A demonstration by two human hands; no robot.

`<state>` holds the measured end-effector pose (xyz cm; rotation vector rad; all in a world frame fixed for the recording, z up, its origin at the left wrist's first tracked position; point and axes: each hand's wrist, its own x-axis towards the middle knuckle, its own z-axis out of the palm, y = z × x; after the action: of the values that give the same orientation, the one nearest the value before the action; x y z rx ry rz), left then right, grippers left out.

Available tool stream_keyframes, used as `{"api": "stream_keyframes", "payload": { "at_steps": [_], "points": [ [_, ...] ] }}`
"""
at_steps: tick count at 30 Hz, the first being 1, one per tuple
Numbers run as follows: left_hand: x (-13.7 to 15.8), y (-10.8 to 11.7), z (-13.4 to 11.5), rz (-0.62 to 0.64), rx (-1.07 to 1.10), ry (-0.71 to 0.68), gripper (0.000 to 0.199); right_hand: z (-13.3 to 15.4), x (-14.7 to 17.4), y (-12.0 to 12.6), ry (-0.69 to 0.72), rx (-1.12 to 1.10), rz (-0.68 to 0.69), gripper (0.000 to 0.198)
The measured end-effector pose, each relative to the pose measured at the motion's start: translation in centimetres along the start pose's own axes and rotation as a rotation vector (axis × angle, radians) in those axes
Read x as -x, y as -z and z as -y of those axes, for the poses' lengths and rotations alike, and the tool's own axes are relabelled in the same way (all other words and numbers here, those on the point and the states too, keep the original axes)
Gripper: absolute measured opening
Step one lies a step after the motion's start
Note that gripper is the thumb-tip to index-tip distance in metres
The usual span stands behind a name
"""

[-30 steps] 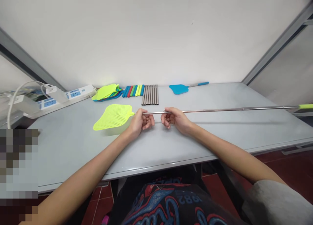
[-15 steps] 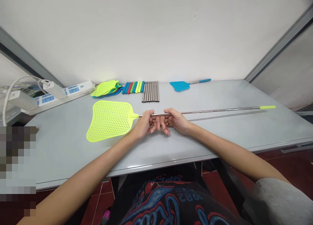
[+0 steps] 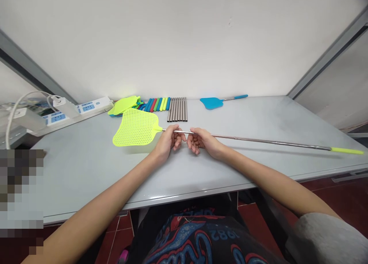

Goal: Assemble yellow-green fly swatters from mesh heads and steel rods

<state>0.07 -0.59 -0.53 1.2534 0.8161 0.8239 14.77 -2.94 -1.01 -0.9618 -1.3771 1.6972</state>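
A yellow fly swatter (image 3: 137,127) with an extended telescopic metal rod lies across both my hands, above the table. My left hand (image 3: 169,140) pinches the rod between thumb and fingers close to the perforated head. A short way to the right, my right hand (image 3: 204,140) grips the same rod, thumb on top and fingers curled beneath. The rod slopes down toward its yellow handle (image 3: 347,151) at the far right. A small gap separates the two hands.
Along the wall sit a pile of swatter heads (image 3: 124,105), a row of coloured handles (image 3: 158,104), several metal tubes (image 3: 177,110) and a blue fly swatter (image 3: 212,103). A power strip (image 3: 94,106) with plugged-in adapters occupies the left side of the grey table (image 3: 86,172).
My hands have moved slightly apart. The rod has tilted and lengthened: its handle end has shifted right and toward me, while the yellow head has moved right and away from me.
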Motion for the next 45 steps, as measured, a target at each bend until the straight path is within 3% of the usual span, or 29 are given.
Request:
{"api": "stream_keyframes", "payload": {
  "at_steps": [5, 10, 13, 19, 27, 45],
  "points": [
    [0.1, -0.1, -0.1, -0.095, 0.042, -0.024, 0.036, 0.4, -0.1, 0.1, -0.012, -0.006, -0.015, 0.045],
    [-0.1, 0.0, -0.3, -0.324, 0.213, -0.167, 0.048, 0.6, 0.0, 0.1, -0.037, -0.006, -0.021, 0.045],
    [-0.2, 0.2, -0.2, -0.379, 0.242, -0.209, 0.048, 0.5, 0.0, -0.1, -0.046, 0.003, 0.000, 0.046],
    [-0.4, 0.3, 0.1, -0.264, 0.145, -0.062, 0.040, 0.2, 0.0, 0.4, -0.032, 0.009, -0.007, 0.045],
    [0.0, 0.0, 0.2, -0.110, 0.110, -0.051, 0.041, 0.3, 0.2, 0.7, -0.038, -0.036, 0.036, 0.045],
    [0.8, -1.4, 0.9, -0.127, 0.182, -0.157, 0.041, 0.2, 0.5, 0.4, -0.063, -0.112, 0.119, 0.049]
  ]
}}
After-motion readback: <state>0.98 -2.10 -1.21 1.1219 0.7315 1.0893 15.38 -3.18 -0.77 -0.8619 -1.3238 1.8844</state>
